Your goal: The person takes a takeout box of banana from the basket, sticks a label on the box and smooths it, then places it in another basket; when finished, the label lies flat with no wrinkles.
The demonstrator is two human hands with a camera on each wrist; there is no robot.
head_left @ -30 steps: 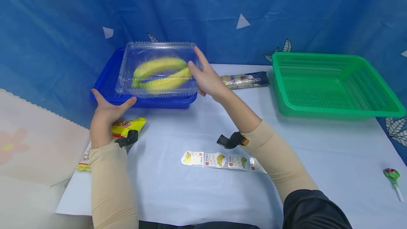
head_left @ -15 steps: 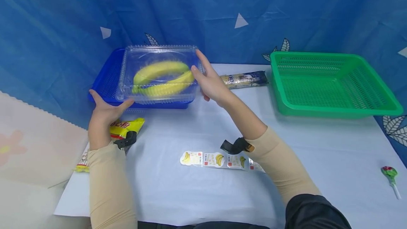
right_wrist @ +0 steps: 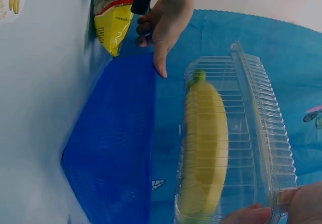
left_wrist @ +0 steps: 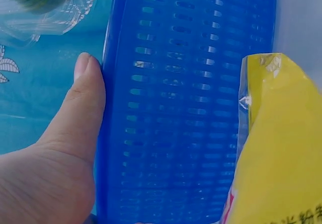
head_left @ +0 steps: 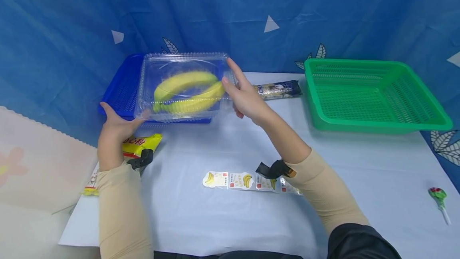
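Note:
My right hand [head_left: 248,97] grips the right side of a clear plastic clamshell box [head_left: 147,67], lid down. Yellow-green bananas [head_left: 187,83] lie inside it. The right wrist view shows the box [right_wrist: 251,133] raised above the blue basket [right_wrist: 115,133], apart from its rim. My left hand [head_left: 116,129] holds the near left corner of the blue basket [head_left: 123,87], its thumb [left_wrist: 83,103] along the rim in the left wrist view. Much of the basket is behind the box in the head view.
A yellow food bag [head_left: 141,145] lies beside the left forearm. Banana stickers [head_left: 240,180] lie in a strip at the middle front. A packet of noodle-like sticks [head_left: 278,90] lies between the baskets. The green basket [head_left: 381,127] stands right, with a lollipop [head_left: 438,197] nearer.
My right hand has carried the box of bananas rightward and slightly nearer, uncovering more of the blue basket's left side. My left hand has stayed at the basket's corner.

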